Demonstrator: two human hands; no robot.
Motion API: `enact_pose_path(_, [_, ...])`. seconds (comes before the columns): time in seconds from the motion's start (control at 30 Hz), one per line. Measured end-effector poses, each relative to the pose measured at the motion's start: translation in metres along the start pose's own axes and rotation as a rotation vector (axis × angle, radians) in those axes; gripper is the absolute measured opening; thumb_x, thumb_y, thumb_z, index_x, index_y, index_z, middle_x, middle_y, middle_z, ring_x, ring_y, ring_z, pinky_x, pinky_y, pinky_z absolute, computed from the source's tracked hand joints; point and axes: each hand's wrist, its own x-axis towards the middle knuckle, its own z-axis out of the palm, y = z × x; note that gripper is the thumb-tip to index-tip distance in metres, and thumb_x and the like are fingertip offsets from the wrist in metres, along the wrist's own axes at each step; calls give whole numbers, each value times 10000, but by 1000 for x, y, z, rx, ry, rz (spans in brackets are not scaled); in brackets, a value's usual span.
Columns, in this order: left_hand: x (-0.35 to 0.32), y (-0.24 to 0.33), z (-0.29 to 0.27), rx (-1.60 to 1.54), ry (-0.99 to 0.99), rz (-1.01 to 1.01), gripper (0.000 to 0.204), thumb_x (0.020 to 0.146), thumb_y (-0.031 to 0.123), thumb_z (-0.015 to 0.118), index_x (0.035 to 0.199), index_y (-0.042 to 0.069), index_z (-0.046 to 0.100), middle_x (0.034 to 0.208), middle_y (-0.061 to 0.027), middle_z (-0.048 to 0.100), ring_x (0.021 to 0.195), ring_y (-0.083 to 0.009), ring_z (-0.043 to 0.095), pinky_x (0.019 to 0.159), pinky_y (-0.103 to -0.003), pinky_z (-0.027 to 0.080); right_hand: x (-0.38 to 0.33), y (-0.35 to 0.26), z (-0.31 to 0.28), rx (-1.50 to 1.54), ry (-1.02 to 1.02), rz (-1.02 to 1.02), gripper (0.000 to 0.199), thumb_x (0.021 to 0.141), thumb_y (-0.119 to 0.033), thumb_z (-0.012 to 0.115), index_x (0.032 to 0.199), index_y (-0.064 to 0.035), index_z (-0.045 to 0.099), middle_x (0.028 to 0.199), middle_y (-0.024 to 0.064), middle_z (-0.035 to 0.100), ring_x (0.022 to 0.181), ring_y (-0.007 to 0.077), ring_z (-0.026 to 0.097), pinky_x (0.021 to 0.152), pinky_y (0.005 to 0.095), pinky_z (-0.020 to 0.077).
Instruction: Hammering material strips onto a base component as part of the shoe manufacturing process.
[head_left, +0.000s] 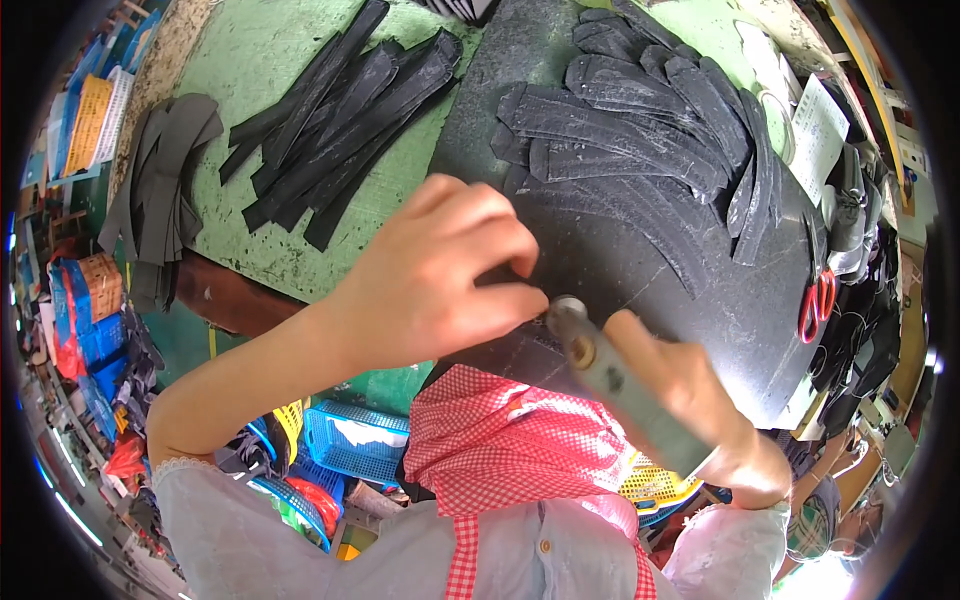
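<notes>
A worker's left hand (440,275) is pinning black material on the dark tabletop (700,290) while the right hand (700,400), clamped on a knife handle (620,390), is cutting close enough to risk nicking fingertips.

Grey tool on a black mat

The tool (620,385) is a long, worn grey-green handle with a round metal head, held slanted so the head points up-left and sits right on the black mat (640,270). The mat is a big dark slab, scuffed all over with pale scratches, lying flat across the middle of the green bench.
</notes>
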Motion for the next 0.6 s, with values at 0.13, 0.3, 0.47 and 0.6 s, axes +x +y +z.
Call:
enact_pose_path(0.13, [-7, -5, -5, -33, 28, -36, 281, 657, 202, 902, 917, 181, 797, 995, 37, 669, 1000, -268, 611, 867, -434, 489, 11, -6, -10, 111, 34, 30, 202, 960, -80, 616, 1086, -5, 477, 800, 203, 641, 761, 419, 710, 627, 506, 546])
enact_pose_path(0.3, [-7, -7, -6, -26, 10, -65, 286, 650, 196, 904, 914, 202, 796, 965, 41, 671, 961, -245, 616, 820, -417, 464, 15, -4, 3, 9, -41, -32, 246, 957, -114, 642, 1105, -15, 473, 817, 202, 646, 770, 459, 690, 638, 517, 545])
enact_pose_path(0.47, [-23, -2, -5, 179, 99, 31, 285, 646, 201, 902, 911, 232, 804, 993, 41, 669, 1003, -245, 611, 831, -439, 465, 25, -10, -6, 104, 24, -6, 295, 928, -144, 664, 1103, -11, 468, 826, 233, 647, 793, 478, 688, 674, 538, 541])
enact_pose_path(0.6, [-22, -10, -13, 12, 54, -168, 294, 654, 191, 906, 926, 239, 806, 978, 62, 650, 999, -235, 597, 840, -416, 440, 32, -11, -4, 62, -91, -19, 361, 899, -161, 708, 1127, 4, 483, 835, 236, 647, 801, 479, 691, 687, 531, 551])
